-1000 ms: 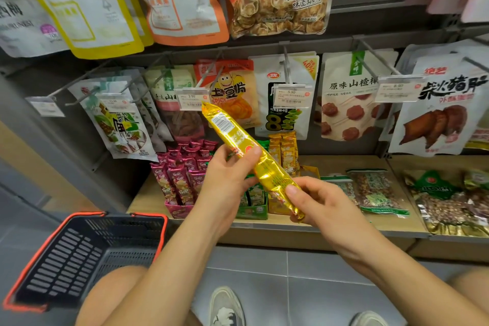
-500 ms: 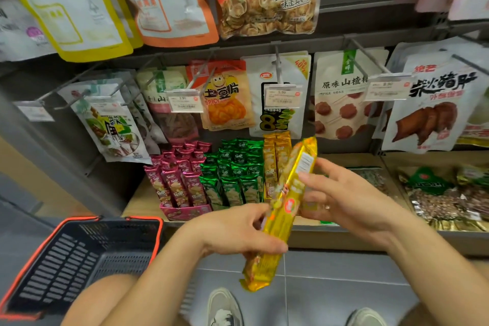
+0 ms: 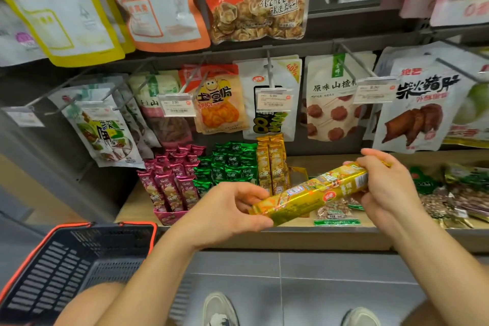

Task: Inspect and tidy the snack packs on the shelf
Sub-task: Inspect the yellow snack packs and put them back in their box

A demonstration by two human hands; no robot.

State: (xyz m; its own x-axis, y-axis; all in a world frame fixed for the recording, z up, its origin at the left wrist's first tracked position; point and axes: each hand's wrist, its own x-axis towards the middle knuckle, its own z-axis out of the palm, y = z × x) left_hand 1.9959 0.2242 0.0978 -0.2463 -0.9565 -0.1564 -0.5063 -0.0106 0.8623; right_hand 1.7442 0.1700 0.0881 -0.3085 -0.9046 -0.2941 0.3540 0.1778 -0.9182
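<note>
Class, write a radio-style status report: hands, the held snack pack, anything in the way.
Left hand grips yellow snack pack at lower end, right hand at upper end. Pack tilted, in front of shelf. Nothing between it and standing yellow packs.

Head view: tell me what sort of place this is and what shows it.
Most likely a shop's snack aisle: snack bags hang on pegs behind price tags, a shopping basket sits at lower left, and the left hand and right hand hold a yellow snack pack.
</note>
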